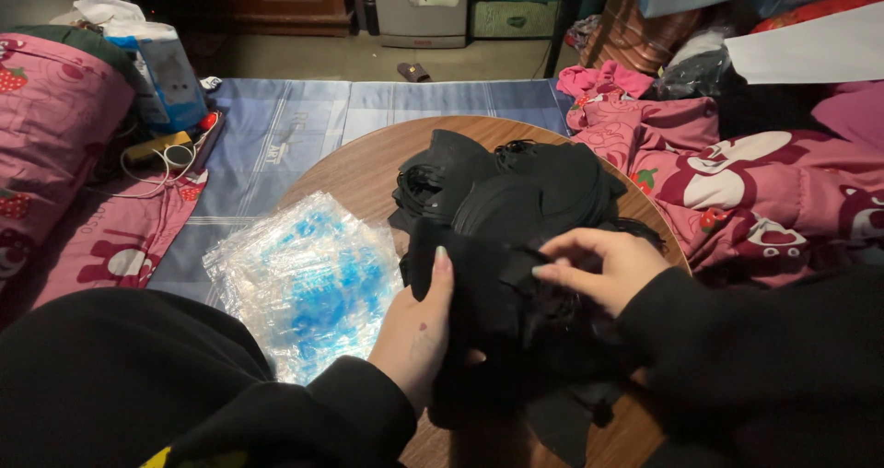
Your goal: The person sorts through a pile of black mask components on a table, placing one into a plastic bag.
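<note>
A heap of black face masks (516, 187) with ear loops lies on a round wooden table (354, 169). My left hand (416, 325) grips a stack of black masks (479, 288) from the left side, thumb up along its edge. My right hand (599, 267) rests on top of the same stack, fingers pinching at the upper mask. Both arms wear black sleeves.
A stack of clear plastic bags with blue print (304, 279) lies on the table's left part. Pink patterned bedding (755, 182) is bunched at the right, a pink pillow (46, 127) at the left. A blue sheet (304, 109) lies beyond the table, cables and a bag at far left.
</note>
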